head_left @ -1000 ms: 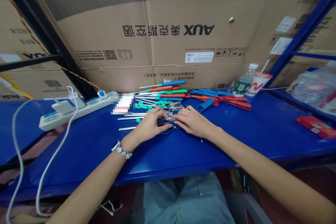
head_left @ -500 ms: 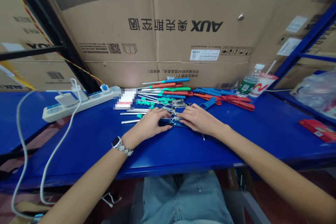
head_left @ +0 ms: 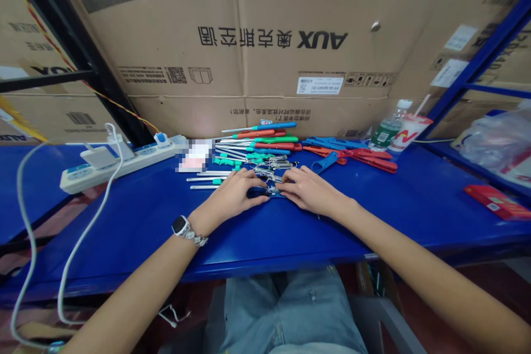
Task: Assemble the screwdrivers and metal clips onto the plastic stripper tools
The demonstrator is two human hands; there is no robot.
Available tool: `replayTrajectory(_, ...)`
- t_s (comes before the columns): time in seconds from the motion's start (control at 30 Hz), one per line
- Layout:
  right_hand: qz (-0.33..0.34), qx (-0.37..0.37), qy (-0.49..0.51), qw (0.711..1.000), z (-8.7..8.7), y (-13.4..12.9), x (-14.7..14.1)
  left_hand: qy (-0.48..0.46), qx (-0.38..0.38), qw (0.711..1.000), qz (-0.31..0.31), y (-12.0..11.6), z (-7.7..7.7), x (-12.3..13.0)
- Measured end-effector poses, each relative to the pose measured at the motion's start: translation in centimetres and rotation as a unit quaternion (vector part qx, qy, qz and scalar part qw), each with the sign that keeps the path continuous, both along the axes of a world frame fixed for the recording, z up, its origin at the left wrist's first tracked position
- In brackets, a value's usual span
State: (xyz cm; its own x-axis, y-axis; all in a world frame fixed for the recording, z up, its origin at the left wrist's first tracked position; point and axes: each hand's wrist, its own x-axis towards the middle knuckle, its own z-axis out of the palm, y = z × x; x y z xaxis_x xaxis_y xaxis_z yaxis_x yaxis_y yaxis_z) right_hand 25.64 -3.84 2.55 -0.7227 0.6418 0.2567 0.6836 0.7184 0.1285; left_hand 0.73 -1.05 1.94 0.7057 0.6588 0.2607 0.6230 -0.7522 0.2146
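Observation:
Both hands meet over the blue tabletop (head_left: pixel 257 243), around a blue plastic piece with a small shiny metal fitting (head_left: pixel 274 191). My left hand (head_left: pixel 234 191), a watch at its wrist, curls its thumb and fingers round the left end of this piece. From the right, my right hand (head_left: pixel 309 191) pinches its other end near the metal fitting, with fingers bent. The fingers partly hide the piece, so its exact kind cannot be made out. Just beyond the fingertips lie small clear-and-metal parts (head_left: pixel 282 162) and thin metal rods (head_left: pixel 201 180), some with green plastic ends.
Long tools with coloured handles (head_left: pixel 274 146) lie in a pile behind the hands. Blue plastic strips (head_left: pixel 338 144) and red plastic strips (head_left: pixel 373 160) are to the right, before a bottle (head_left: pixel 381 135) and a paper cup (head_left: pixel 409 133). A power strip (head_left: pixel 124 163) with white cables sits left.
The whole view has shifted slightly. Both hands stay on the blue piece; the right fingers have moved a little closer around the metal fitting.

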Motion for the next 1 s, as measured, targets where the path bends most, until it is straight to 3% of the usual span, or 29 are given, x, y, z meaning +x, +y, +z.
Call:
replayTrajectory(0.4, -0.059, -0.048, -0.041, 0.996, 1.5, -1.1, -0.7, 0.095, 0.162, 0.98, -0.07, -0.8, 0.0, 0.4)
replayTrajectory(0.63, -0.093, -0.025, -0.032, 0.995, 0.8, -2.9, -1.1, 0.071, 0.149, 0.981, -0.1, -1.1, 0.0, 0.8)
replayTrajectory(0.83, -0.101, 0.005, -0.054, 0.993, 0.1, -2.5, -1.0, 0.045, 0.097, 0.989, -0.105, -0.6, -0.4, 0.6)
replayTrajectory(1.0, -0.093, 0.003, -0.058, 0.994, 0.1, -1.9, -0.9, -0.024, 0.029, 0.998, -0.041, -0.2, -0.8, 0.1)
